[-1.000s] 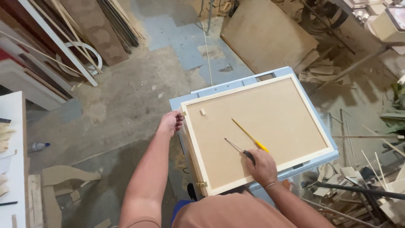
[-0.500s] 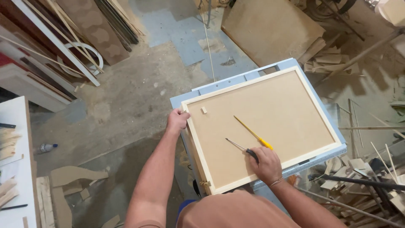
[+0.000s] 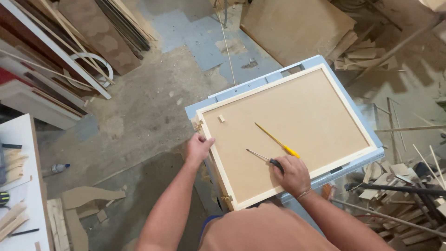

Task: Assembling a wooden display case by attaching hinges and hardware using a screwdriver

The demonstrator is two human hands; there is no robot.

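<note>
Yellow-handled screwdriver, tan framed panel

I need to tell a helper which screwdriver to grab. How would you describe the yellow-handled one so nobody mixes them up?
Find the framed brown panel lying flat on the pale blue stand. Two screwdrivers lie on its near half, beside the right hand. The yellow-handled screwdriver lies loose, farther from the person, while the black-handled screwdriver has its handle under that hand.

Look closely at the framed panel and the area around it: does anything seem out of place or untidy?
A small wooden block lies loose on the framed panel, near its far left corner. Wood offcuts litter the floor to the right. The panel itself looks undamaged.
</note>
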